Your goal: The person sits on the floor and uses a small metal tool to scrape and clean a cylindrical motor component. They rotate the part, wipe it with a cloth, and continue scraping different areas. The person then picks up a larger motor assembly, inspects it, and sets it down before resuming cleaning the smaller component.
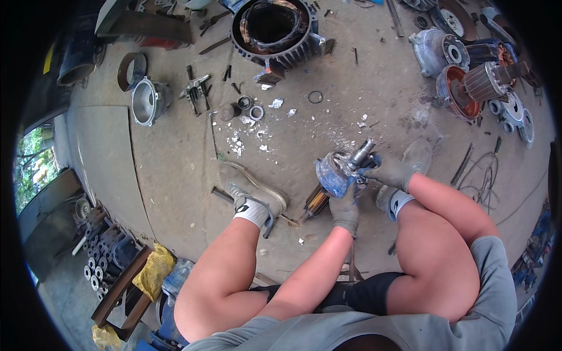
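Between my feet, a motor rotor (317,202) rests slanted on the ground, with a worn blue end cover (331,175) fitted around its upper part. Its bare metal shaft (362,153) sticks up past the cover. My gloved left hand (344,212) grips the cover's near edge, fingers closed against it. From the right, my gloved right hand (391,175) reaches to the cover beside the shaft, fingers curled. Whatever lies in those fingers is too small and partly hidden to name.
A large motor housing (272,35) with windings stands ahead. To its left lie a gear puller (195,89) and a silver end cover (147,100). Another rotor (486,82) lies far right, near a looped cable (486,175). White scraps (237,143) litter the floor.
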`<state>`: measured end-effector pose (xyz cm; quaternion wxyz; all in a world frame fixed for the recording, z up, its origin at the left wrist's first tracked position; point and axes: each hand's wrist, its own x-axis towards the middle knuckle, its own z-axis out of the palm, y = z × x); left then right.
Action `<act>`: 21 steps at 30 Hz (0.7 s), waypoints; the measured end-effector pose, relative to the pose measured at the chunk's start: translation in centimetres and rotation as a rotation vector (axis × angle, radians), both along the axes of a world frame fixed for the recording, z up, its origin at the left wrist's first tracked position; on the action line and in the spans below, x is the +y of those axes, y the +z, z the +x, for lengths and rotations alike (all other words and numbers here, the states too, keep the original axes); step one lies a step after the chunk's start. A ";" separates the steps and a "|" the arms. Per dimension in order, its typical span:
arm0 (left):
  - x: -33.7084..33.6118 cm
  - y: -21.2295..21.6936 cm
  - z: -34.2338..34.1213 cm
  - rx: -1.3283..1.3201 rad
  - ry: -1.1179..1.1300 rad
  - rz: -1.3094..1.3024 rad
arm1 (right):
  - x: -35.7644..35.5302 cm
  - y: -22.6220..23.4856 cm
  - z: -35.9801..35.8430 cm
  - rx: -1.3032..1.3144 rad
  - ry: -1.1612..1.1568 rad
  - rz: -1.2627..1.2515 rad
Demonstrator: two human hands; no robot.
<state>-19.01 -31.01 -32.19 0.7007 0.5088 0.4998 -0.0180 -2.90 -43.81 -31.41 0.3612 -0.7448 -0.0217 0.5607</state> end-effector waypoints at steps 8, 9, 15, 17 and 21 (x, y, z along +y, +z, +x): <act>0.1 -0.8 -0.2 0.093 -0.060 0.065 | -0.5 -0.3 -0.4 -0.018 -0.008 0.043; 0.0 -0.7 -0.1 0.054 -0.046 0.026 | -0.6 -0.4 -0.4 -0.008 -0.028 0.032; 0.1 -0.2 -0.1 0.026 0.003 -0.044 | -0.5 -0.8 -0.6 0.036 -0.041 0.010; 0.2 -0.4 0.1 0.052 0.025 -0.070 | -0.4 -0.7 -0.5 -0.045 0.005 0.041; 0.2 -0.1 0.3 -0.004 0.037 -0.046 | -0.6 -0.2 -0.4 -0.077 0.068 -0.109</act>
